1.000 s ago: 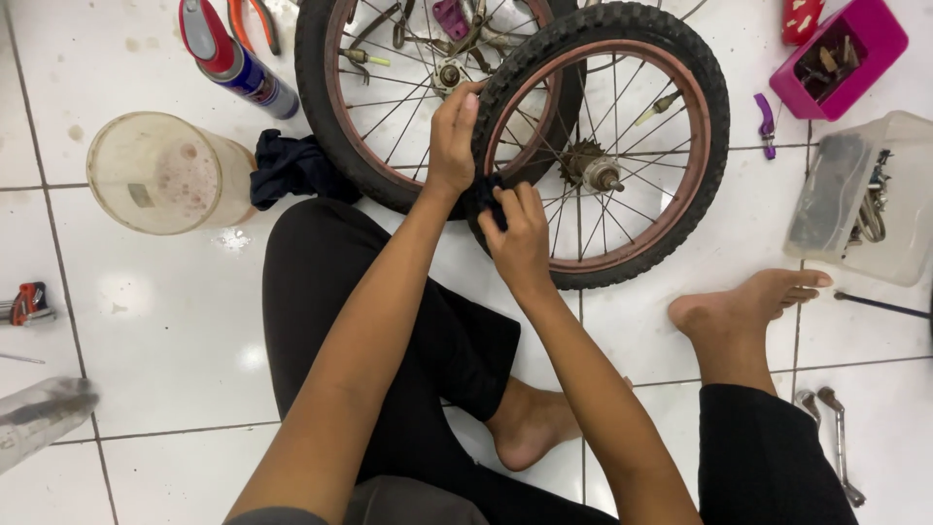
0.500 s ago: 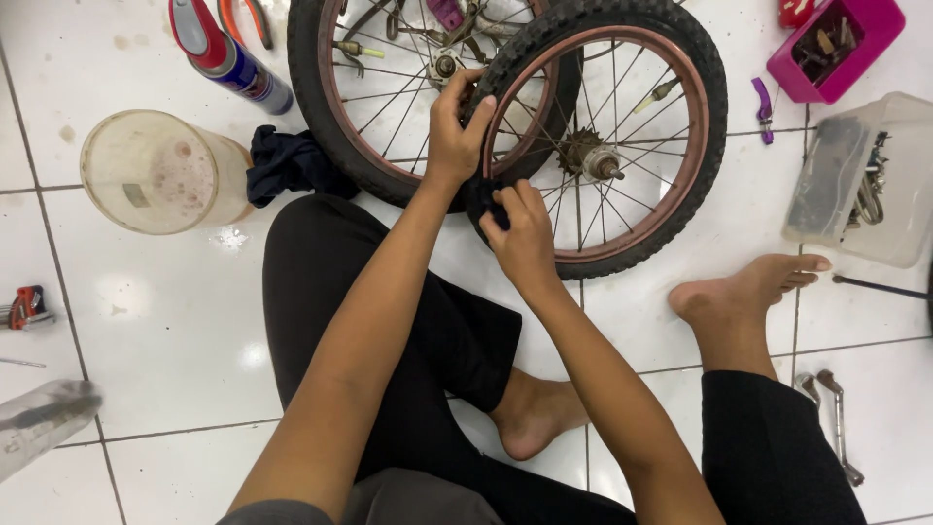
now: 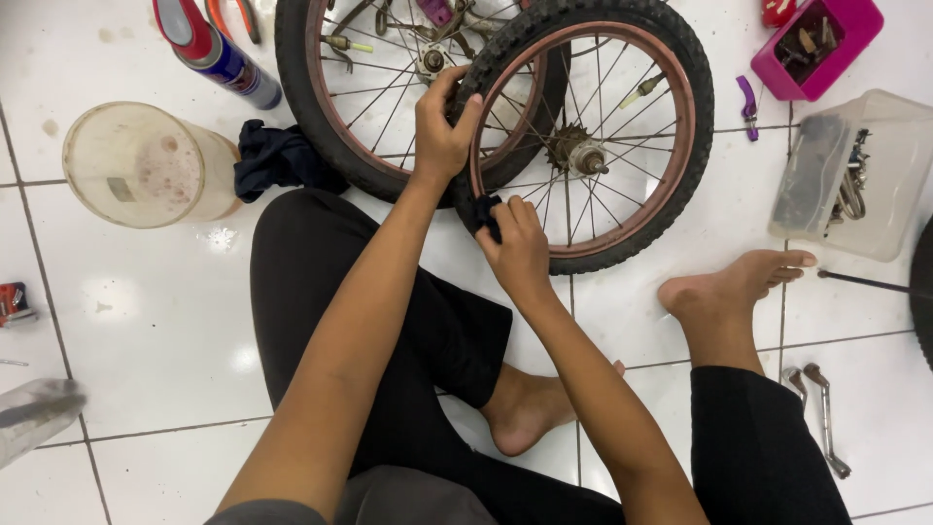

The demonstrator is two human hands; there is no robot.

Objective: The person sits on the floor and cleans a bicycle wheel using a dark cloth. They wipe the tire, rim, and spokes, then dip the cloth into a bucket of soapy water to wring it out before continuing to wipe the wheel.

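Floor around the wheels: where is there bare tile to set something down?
Bare tile lies below the bucket, left of the person's knee, and between the front wheel and the foot. It is crowded up top: spray can, pink box, clear tub.

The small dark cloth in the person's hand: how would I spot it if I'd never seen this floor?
Find the two small bicycle wheels on the white tiled floor; take the nearer wheel. At its lower left rim, the right hand presses a small dark cloth against the tyre. Unlike the larger dark rag lying loose beside the clear plastic tub, this one is pinched in fingers.
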